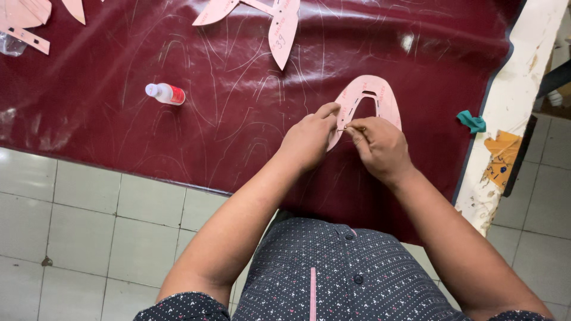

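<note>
A pink horseshoe-shaped paper pattern (372, 95) lies on a dark red sheet of leather (238, 101) marked with many traced outlines. My left hand (309, 139) presses down on the pattern's left arm. My right hand (380, 145) pinches a thin pen-like marking tool (351, 127) with its tip at the pattern's inner edge. The two hands touch each other over the pattern's lower left part.
A small white bottle with a red label (166, 93) lies on the leather to the left. More pink pattern pieces (279, 24) sit along the far edge. A white table edge (511, 101) with a teal scrap (471, 122) runs on the right. Pale floor tiles (89, 226) lie below.
</note>
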Demonstrator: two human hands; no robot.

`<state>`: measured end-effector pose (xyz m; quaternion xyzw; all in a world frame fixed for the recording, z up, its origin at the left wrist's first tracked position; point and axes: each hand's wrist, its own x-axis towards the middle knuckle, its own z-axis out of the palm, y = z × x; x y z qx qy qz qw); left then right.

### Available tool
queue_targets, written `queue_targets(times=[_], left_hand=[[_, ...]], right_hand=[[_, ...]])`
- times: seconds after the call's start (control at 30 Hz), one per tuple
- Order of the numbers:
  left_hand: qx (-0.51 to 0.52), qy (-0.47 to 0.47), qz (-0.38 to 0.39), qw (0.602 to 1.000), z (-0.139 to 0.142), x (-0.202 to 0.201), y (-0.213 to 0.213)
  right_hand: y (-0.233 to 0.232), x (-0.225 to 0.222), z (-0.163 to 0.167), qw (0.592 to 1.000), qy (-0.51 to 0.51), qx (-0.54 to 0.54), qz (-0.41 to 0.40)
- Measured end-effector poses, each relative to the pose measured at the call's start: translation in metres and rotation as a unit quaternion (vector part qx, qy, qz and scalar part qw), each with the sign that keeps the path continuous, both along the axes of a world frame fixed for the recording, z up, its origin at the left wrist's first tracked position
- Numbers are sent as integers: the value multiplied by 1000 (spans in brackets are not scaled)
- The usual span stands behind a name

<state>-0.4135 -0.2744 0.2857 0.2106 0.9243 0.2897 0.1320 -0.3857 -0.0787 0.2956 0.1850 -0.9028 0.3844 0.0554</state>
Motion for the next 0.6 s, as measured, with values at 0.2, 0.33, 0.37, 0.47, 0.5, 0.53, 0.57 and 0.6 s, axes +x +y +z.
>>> queue_targets(times=[0.2,0.33,0.37,0.47,0.5,0.53,0.57,0.6], left_hand=[[-11,-1,-3,1000,-2,-1,4],[-36,8,-16,999,-4,-1,5],[-39,9,-18,999,-5,-1,6],[-49,6,-20,999,-5,-3,7],[-53,2,-21,998,-4,-3,8],[-57,-1,-22,998,-4,-3,9],[-64,-6,-22,998,-3,-4,11],[-70,-11,-21,997,-3,-4,13]], right_hand=[[9,-8,6,997,-52,10,-48],[14,-18,9,997,-34,-5,-68],[14,-19,9,998,-32,-5,-61],[13,-21,7,997,-38,2,-62],[13,-22,6,998,-26,11,-50],[13,-24,6,999,-14,20,-39],[13,-26,5,999,-2,30,-29],[14,-30,4,999,9,31,-35]])
